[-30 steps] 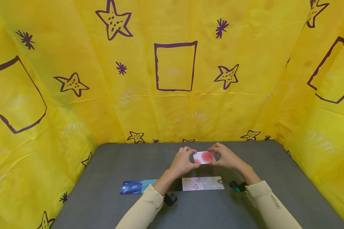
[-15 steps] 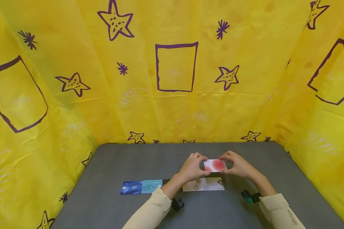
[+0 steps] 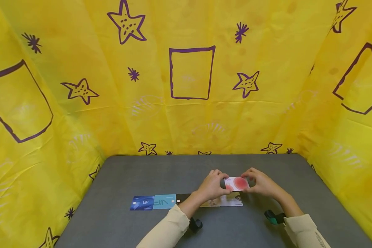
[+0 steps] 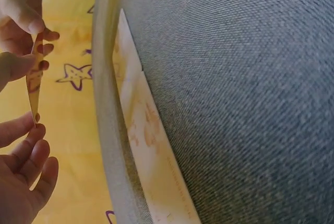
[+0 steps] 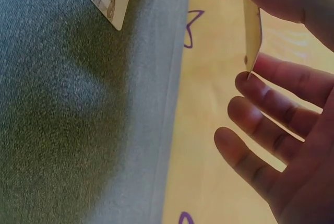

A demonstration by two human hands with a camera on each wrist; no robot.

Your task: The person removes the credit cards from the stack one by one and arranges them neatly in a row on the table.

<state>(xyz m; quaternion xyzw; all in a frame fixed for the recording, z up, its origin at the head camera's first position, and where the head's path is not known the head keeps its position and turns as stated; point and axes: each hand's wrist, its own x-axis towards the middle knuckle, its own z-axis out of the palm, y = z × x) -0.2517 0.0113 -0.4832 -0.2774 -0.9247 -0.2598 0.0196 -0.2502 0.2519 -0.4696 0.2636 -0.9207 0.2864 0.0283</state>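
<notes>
A white card with pink-red circles (image 3: 240, 183) is held up above the table between both hands. My left hand (image 3: 211, 186) pinches its left end between thumb and fingers, and my right hand (image 3: 261, 183) pinches the right end the same way. In the left wrist view the card (image 4: 34, 85) shows nearly edge-on, with fingertips at both ends. The right wrist view also has the card (image 5: 252, 31) edge-on, the lower fingers of the right hand (image 5: 292, 114) spread loosely below it.
On the grey table (image 3: 136, 179) lies a row of cards: a blue VIP card (image 3: 142, 203), a light blue card (image 3: 164, 202), a black card (image 3: 182, 197) and pale ones (image 3: 232, 200) partly behind my left hand. Yellow patterned cloth (image 3: 189, 124) rises behind the table and at both sides.
Both hands have moved right and nearer the body with the card between them, now over the right end of the row. The row has stayed in place.
</notes>
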